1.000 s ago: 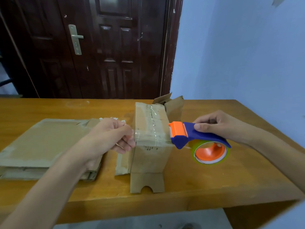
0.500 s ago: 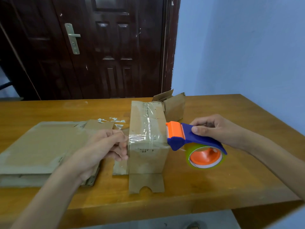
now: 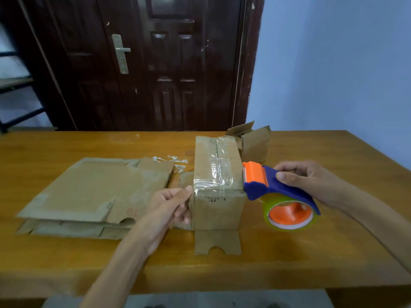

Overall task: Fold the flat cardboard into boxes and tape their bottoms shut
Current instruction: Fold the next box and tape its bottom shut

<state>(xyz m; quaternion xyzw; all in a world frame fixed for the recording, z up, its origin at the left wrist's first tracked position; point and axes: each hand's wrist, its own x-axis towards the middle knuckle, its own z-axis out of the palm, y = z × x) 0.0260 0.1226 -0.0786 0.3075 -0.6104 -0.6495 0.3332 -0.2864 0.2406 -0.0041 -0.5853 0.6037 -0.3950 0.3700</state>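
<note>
A folded cardboard box (image 3: 216,210) stands upside down mid-table, with clear tape along its bottom seam and a second strip across its near edge. My left hand (image 3: 170,206) presses against the box's left side, thumb on the tape end at the top corner. My right hand (image 3: 311,182) grips the handle of a blue and orange tape dispenser (image 3: 277,193), whose orange head touches the box's right top edge. A flap with a notch (image 3: 217,242) lies flat in front of the box.
A stack of flat cardboard (image 3: 89,194) lies at the left on the wooden table (image 3: 311,263). Another small open box (image 3: 253,141) stands behind the taped one. Tape scraps (image 3: 171,160) lie between the stack and the box. A dark door and a blue wall stand behind.
My left hand has slid down from the box's top edge to its left side, pressing the tape end there. The dispenser stays at the right edge. The camera view shifted slightly.
</note>
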